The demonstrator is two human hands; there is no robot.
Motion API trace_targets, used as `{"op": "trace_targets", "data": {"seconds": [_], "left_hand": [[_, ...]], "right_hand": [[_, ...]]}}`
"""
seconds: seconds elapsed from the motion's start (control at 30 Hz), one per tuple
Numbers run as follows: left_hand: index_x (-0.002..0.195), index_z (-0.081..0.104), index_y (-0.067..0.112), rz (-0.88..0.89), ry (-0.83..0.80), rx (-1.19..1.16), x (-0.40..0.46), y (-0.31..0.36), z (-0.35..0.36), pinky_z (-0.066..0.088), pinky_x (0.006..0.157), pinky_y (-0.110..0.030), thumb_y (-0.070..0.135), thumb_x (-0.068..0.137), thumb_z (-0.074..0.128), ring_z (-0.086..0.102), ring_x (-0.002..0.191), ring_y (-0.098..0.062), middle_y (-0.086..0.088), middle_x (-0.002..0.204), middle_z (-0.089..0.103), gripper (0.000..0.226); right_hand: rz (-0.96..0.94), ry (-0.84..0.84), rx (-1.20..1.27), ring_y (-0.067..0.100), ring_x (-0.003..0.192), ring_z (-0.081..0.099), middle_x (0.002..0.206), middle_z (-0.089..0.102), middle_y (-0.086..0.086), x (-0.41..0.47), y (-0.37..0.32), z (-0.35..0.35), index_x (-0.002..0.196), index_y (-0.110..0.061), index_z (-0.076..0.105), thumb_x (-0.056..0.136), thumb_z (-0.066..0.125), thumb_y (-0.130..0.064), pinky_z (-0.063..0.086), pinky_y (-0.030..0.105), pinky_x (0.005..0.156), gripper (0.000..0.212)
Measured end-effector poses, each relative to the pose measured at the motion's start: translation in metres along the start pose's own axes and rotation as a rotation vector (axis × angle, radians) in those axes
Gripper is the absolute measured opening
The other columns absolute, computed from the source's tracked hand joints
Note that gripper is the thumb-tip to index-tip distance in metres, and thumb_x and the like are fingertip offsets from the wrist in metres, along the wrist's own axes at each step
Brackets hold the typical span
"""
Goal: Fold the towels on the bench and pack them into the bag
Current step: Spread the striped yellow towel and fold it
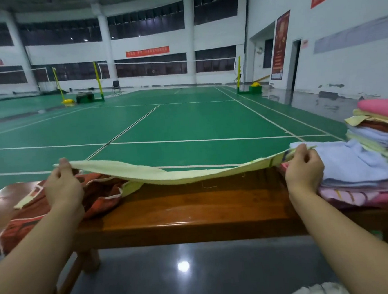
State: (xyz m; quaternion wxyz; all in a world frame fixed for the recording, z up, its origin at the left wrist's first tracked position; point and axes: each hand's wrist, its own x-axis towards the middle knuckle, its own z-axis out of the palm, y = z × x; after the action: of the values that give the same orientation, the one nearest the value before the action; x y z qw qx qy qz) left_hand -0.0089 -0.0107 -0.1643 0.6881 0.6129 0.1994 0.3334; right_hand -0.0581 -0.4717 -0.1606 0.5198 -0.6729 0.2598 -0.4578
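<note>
The left hand point(63, 184) and right hand point(304, 169) each pinch one end of the pale yellow towel point(157, 173). Its long axis spans left to right, sagging above the tabletop point(193, 207). Neither hand is nearer

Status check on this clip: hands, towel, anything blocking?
Left hand and right hand each pinch an end of the pale yellow towel, stretched sagging over the bench. Red bag lies left, towel stacks right. Nothing blocking.

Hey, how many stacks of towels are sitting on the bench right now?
2, both at the bench's right end: a lower stack topped by a blue towel beside the right hand, and a taller stack topped in pink, partly cut off.
</note>
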Motion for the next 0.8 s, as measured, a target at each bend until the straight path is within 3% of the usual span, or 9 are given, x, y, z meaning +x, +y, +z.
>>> {"op": "trace_targets", "data": {"seconds": [0.1, 0.23, 0.3, 0.37, 0.43, 0.5, 0.63, 0.7, 0.8], "left_hand": [[0.078, 0.058, 0.019, -0.040, 0.138, -0.052, -0.013, 0.003, -0.013, 0.056, 0.072, -0.028, 0.050, 0.101, 0.043, 0.065, 0.069, -0.012, -0.002, 0.084, 0.063, 0.042], [0.079, 0.051, 0.022, -0.072, 0.429, -0.058, -0.017, -0.004, -0.032, 0.044, 0.073, -0.027, 0.040, 0.102, 0.033, 0.052, 0.071, -0.009, 0.001, 0.089, 0.063, 0.034], [0.095, 0.060, 0.019, -0.124, 0.527, -0.041, -0.020, -0.007, -0.042, 0.049, 0.082, -0.028, 0.046, 0.102, 0.027, 0.061, 0.085, -0.014, -0.004, 0.105, 0.068, 0.043], [0.130, 0.057, 0.010, -0.196, 0.606, 0.116, -0.023, -0.014, -0.051, 0.045, 0.100, -0.033, 0.051, 0.100, 0.023, 0.061, 0.115, -0.023, -0.012, 0.134, 0.061, 0.061], [0.150, 0.039, 0.009, -0.185, 0.531, 0.243, -0.035, -0.016, -0.056, 0.031, 0.117, -0.043, 0.042, 0.102, 0.022, 0.042, 0.140, -0.029, -0.016, 0.155, 0.040, 0.061], [0.155, 0.027, 0.004, -0.159, 0.475, 0.324, -0.042, -0.024, -0.057, 0.018, 0.121, -0.050, 0.037, 0.101, 0.022, 0.028, 0.148, -0.035, -0.021, 0.161, 0.026, 0.064], [0.137, 0.046, 0.009, -0.034, 0.612, 0.427, -0.051, -0.019, -0.041, 0.024, 0.113, -0.049, 0.047, 0.088, 0.024, 0.037, 0.138, -0.035, -0.015, 0.148, 0.042, 0.066], [0.125, 0.052, 0.008, 0.208, 0.487, 0.472, -0.061, -0.010, -0.021, 0.028, 0.109, -0.046, 0.045, 0.092, 0.032, 0.042, 0.131, -0.035, -0.017, 0.137, 0.050, 0.054], [0.113, 0.058, 0.003, 0.507, 0.110, 0.491, -0.079, 0.000, 0.019, 0.036, 0.101, -0.045, 0.037, 0.100, 0.047, 0.050, 0.114, -0.035, -0.021, 0.118, 0.057, 0.038]], "right_hand": [[-0.023, 0.049, 0.023, 0.025, 0.076, 0.051, 0.079, 0.057, 0.005, -0.014, 0.005, -0.024, 0.087, -0.009, 0.057, 0.107, 0.036, -0.045, 0.036, 0.035, 0.070, 0.046], [-0.087, 0.072, 0.040, 0.020, 0.066, 0.046, 0.073, 0.054, 0.004, -0.044, 0.016, -0.055, 0.083, -0.007, 0.056, 0.107, 0.039, -0.039, 0.030, 0.034, 0.060, 0.044], [-0.081, 0.066, 0.032, 0.026, 0.068, 0.048, 0.073, 0.056, 0.008, -0.058, 0.022, -0.068, 0.080, -0.004, 0.057, 0.106, 0.042, -0.036, 0.030, 0.035, 0.062, 0.044], [-0.040, 0.026, 0.009, 0.032, 0.066, 0.049, 0.067, 0.056, 0.009, -0.070, 0.029, -0.078, 0.074, -0.001, 0.056, 0.105, 0.045, -0.034, 0.031, 0.038, 0.058, 0.047], [0.019, -0.038, -0.030, 0.032, 0.067, 0.054, 0.066, 0.058, 0.010, -0.079, 0.032, -0.084, 0.072, -0.001, 0.059, 0.104, 0.046, -0.035, 0.035, 0.037, 0.056, 0.048], [0.084, -0.086, -0.090, 0.025, 0.067, 0.053, 0.071, 0.060, 0.008, -0.082, 0.033, -0.087, 0.075, -0.004, 0.063, 0.105, 0.041, -0.043, 0.036, 0.036, 0.058, 0.054], [0.244, -0.187, -0.211, 0.028, 0.083, 0.058, 0.083, 0.061, 0.000, -0.080, 0.036, -0.087, 0.084, -0.014, 0.069, 0.098, 0.025, -0.072, 0.038, 0.034, 0.068, 0.074], [0.339, -0.209, -0.243, 0.033, 0.088, 0.060, 0.083, 0.064, 0.003, -0.079, 0.047, -0.083, 0.085, -0.012, 0.068, 0.093, 0.025, -0.079, 0.045, 0.038, 0.075, 0.080], [0.467, -0.155, -0.195, 0.036, 0.084, 0.065, 0.094, 0.069, 0.012, -0.079, 0.065, -0.078, 0.097, -0.005, 0.068, 0.084, 0.040, -0.085, 0.052, 0.041, 0.072, 0.085]]}}
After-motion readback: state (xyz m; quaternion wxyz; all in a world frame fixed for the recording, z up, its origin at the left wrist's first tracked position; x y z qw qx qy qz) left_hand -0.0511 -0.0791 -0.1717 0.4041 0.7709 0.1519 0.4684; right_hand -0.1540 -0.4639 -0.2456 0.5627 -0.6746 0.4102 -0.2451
